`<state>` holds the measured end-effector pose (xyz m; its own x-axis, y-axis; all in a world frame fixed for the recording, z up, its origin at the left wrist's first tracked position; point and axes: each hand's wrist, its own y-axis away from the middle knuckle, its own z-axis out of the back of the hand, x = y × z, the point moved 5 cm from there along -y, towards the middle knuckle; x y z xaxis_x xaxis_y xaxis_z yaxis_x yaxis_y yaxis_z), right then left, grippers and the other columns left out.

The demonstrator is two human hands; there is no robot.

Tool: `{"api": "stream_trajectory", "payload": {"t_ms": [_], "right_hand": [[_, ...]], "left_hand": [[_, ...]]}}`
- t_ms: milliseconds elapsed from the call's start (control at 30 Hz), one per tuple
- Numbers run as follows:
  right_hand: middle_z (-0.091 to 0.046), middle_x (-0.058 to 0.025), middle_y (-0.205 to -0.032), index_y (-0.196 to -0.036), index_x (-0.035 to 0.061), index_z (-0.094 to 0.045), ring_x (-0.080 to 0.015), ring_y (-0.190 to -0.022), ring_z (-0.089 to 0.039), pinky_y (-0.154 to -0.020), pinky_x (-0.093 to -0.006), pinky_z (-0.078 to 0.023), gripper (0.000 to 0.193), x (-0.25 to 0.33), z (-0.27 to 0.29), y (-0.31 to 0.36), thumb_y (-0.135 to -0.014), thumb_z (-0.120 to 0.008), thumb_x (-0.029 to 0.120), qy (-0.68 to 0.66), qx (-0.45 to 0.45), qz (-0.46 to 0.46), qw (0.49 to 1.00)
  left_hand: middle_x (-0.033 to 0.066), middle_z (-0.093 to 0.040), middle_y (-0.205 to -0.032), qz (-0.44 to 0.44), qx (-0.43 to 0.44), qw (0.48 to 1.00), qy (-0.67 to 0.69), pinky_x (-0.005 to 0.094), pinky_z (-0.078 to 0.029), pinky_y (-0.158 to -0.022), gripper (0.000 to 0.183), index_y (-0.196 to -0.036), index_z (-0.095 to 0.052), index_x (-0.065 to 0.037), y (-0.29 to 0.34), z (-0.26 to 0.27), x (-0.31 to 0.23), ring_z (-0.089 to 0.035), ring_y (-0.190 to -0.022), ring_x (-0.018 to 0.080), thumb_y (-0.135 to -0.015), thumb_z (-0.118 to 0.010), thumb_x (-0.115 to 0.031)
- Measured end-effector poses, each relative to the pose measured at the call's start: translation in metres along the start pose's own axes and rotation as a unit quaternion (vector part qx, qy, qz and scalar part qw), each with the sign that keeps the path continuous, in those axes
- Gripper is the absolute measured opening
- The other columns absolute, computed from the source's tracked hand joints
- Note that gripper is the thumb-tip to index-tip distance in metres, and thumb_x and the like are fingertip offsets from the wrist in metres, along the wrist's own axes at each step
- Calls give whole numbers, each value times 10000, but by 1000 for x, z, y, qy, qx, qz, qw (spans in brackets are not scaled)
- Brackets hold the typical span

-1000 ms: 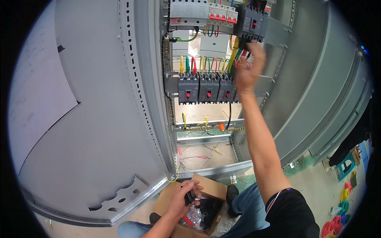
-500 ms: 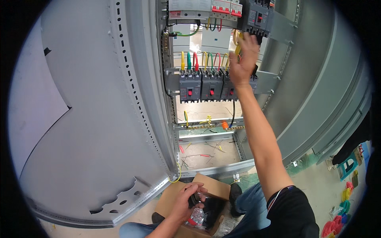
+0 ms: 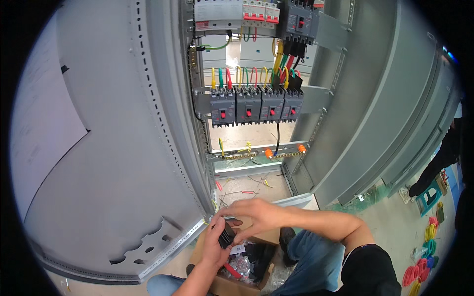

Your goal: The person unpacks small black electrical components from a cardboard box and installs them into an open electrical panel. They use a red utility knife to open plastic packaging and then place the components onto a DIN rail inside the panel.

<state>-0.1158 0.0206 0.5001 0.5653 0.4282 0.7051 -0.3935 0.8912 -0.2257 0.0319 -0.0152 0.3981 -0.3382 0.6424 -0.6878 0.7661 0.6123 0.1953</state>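
Grey door (image 3: 113,163) at 9 o'clock, breakers (image 3: 249,106) at 12, open carton (image 3: 268,236) at 6. My left hand (image 3: 213,245) grips black part (image 3: 226,237) at 6; right hand (image 3: 254,213) arches over, can't tell if gripping.

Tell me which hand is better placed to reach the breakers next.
Probably the right hand: it appears higher in view, nearer the breakers, while the left hand holds the black piece.
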Motion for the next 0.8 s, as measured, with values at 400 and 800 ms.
{"api": "stream_trajectory", "payload": {"t_ms": [400,800], "right_hand": [[-714,-52,-965,-1256,-19,-668,-140,-823,-692,-764,-269,-576,326,-47,-30,23,-994,-732,166,-319,-73,-151,933],[-708,-42,-865,-1135,-30,-682,-90,-732,-664,-619,-241,-532,251,-53,-8,18,-1070,-629,206,-336,-156,-185,910]], "left_hand": [[144,-731,-1154,33,-42,996,74,390,-631,-686,447,-1365,-578,-83,6,-5,3,-744,-959,283,-1054,-483,-391],[77,-663,-966,-62,-74,994,-41,327,-544,-668,230,-1137,-628,-33,0,0,-13,-614,-823,144,-1001,-642,-218]]}}
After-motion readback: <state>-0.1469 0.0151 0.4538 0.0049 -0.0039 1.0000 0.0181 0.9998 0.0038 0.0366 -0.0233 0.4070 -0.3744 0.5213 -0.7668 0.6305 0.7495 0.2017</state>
